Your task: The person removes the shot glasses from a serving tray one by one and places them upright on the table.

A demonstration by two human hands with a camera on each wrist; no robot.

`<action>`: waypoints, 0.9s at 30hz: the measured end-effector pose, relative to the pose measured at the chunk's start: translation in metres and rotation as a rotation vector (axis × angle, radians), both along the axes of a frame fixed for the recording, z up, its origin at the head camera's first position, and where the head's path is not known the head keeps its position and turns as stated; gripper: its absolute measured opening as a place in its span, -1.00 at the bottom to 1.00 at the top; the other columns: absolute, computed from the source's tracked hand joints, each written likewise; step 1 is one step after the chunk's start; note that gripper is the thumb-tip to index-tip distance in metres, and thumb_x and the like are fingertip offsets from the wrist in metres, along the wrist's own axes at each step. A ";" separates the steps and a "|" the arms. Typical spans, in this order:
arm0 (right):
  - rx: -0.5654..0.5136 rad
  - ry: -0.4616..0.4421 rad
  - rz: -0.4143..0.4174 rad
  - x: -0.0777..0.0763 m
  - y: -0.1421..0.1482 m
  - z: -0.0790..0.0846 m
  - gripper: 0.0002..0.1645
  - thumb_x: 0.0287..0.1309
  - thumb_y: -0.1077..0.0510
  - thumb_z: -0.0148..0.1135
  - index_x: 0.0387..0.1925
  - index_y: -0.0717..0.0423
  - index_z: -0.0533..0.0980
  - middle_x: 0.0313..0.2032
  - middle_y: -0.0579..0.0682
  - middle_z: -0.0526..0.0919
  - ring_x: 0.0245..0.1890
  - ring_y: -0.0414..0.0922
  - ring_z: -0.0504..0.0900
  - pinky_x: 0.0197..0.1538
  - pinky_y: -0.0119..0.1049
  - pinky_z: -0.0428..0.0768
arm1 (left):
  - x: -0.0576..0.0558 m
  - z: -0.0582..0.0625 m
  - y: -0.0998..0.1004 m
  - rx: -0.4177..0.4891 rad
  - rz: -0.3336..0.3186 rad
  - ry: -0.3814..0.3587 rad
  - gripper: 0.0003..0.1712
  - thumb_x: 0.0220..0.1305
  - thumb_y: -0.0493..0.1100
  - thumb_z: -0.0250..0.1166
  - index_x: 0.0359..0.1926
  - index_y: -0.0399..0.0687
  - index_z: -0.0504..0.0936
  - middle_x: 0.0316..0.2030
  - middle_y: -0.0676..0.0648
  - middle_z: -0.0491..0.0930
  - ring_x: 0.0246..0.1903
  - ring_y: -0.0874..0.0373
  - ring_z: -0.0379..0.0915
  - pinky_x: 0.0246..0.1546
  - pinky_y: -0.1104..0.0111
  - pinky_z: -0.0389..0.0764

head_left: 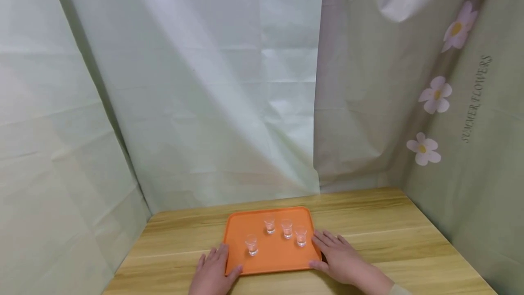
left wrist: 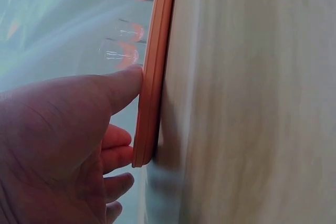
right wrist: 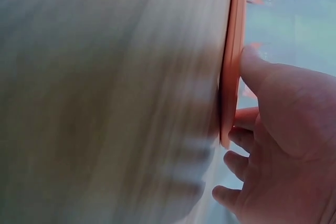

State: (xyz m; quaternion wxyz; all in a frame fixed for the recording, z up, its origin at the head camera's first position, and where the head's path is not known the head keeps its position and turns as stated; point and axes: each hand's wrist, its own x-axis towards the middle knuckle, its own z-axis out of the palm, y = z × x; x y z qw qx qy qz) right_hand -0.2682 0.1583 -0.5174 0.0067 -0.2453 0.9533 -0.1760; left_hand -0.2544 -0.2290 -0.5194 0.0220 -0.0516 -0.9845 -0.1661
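Observation:
An orange rectangular tray [head_left: 270,265] lies on the wooden table, and several small clear shot glasses stand upright on it. One glass [head_left: 251,245] is at the left, apart from a group with a rear glass [head_left: 269,225], a middle glass [head_left: 287,228] and a right glass [head_left: 300,236]. My left hand [head_left: 214,271] touches the tray's near left corner, thumb at the front rim and fingers along the side. At the near right corner, my right hand [head_left: 340,258] rests likewise against the rim, fingers extended and spread. Both wrist views show the thumbs [left wrist: 126,85] against the orange edge.
The wood-grain table [head_left: 389,227] extends to both sides of the tray. Pale hanging sheets [head_left: 229,104] enclose its back, left and right; the right one [head_left: 483,186] bears printed flowers and lettering.

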 end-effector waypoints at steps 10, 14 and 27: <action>-0.032 -0.007 0.012 0.006 0.016 -0.002 0.01 0.51 -0.43 0.21 0.59 0.23 0.42 0.61 0.20 0.38 0.62 0.34 0.28 0.53 0.50 0.26 | 0.001 -0.007 0.008 -0.004 -0.020 -0.016 0.02 0.41 0.33 0.46 0.51 -0.41 0.49 0.49 -0.40 0.48 0.51 -0.49 0.29 0.55 -0.44 0.08; -0.037 -0.001 0.020 0.007 0.020 -0.001 0.00 0.52 -0.42 0.21 0.59 0.25 0.41 0.61 0.22 0.38 0.61 0.36 0.28 0.51 0.51 0.27 | -0.001 -0.007 0.011 -0.005 -0.016 -0.025 0.02 0.40 0.35 0.45 0.51 -0.38 0.49 0.49 -0.38 0.48 0.51 -0.49 0.29 0.55 -0.44 0.08; -0.038 -0.012 0.010 0.006 0.027 -0.003 0.02 0.52 -0.43 0.21 0.60 0.27 0.40 0.62 0.23 0.36 0.61 0.37 0.28 0.52 0.52 0.25 | -0.001 -0.005 0.017 0.030 -0.043 0.015 0.00 0.40 0.29 0.48 0.49 -0.42 0.49 0.47 -0.40 0.49 0.50 -0.54 0.28 0.54 -0.44 0.11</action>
